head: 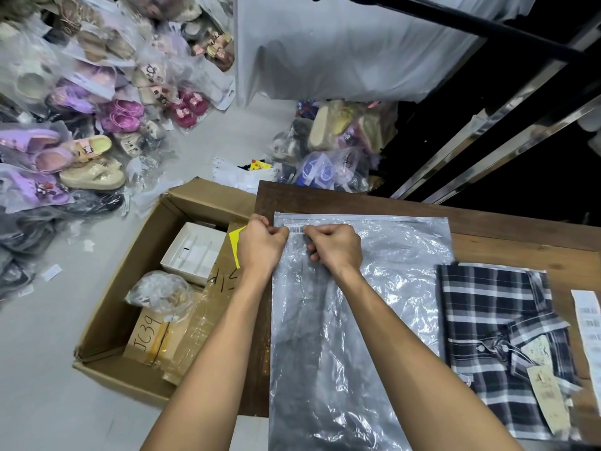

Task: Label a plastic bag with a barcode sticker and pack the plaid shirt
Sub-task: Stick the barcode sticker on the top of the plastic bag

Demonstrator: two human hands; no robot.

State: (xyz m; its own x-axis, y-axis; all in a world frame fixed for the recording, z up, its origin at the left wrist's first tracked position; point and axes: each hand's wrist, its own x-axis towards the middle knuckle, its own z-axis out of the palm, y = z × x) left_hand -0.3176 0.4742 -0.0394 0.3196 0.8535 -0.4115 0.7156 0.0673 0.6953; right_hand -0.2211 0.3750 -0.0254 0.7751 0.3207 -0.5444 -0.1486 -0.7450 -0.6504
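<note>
Pressing down with both hands, the person fixes a barcode sticker [295, 230] onto the plastic bag [351, 307], just under its zip strip at the far corner. The left hand [260, 244] is curled shut, its fingertips pinching or pinning the sticker's left end; the right hand [336, 247] is likewise curled, fingers tucked down on the sticker's right end and the film beneath. Which fingers actually touch is hidden by the knuckles. Holding both ends probably keeps the label flat and straight while it sticks, and the weight of the 2 hands stops the slippery bag sliding on the wooden table [520, 242].

Just left of the grip the bag's side edge runs along the table edge, with an open cardboard box [107, 323] below it, so little room lies that way. Right of the grip and nearer the person, the folded plaid shirt [487, 320] lies flat beside the bag, not yet packed; beyond it sits a strip of labels [590, 323]. Open bag surface stretches back toward the person.
</note>
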